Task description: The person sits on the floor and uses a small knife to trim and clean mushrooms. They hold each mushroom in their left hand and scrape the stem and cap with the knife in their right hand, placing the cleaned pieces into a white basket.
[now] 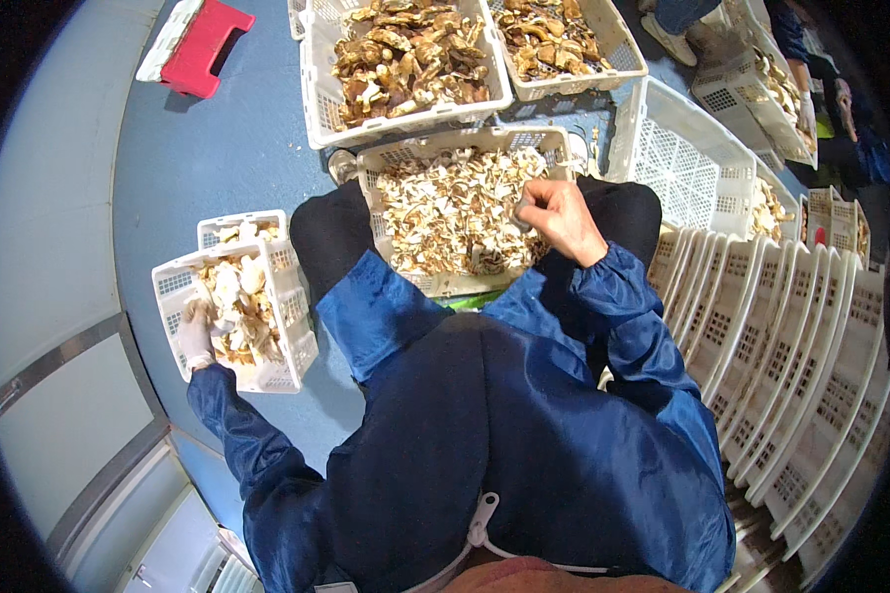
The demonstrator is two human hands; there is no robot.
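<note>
A white plastic crate (556, 141) full of pale cut mushroom pieces (452, 207) stands between my knees. Above its right part is my bare right hand (560, 219), fingers curled around a small greyish object that I cannot identify. My left hand (197, 330), in a pale glove, reaches into a white crate (174, 285) on the left, its fingers at the larger pale mushrooms (245, 296). Whether it grips one cannot be told. Beyond the middle crate, two crates hold brown mushrooms (415, 59) and more brown mushrooms (552, 37).
A red and white step stool (206, 48) stands on the blue floor (193, 163) at the upper left. Many stacked white crates (779, 356) rise close on my right, below a crate with a mesh base (675, 163). Another person's gloved hand (807, 115) is at the upper right.
</note>
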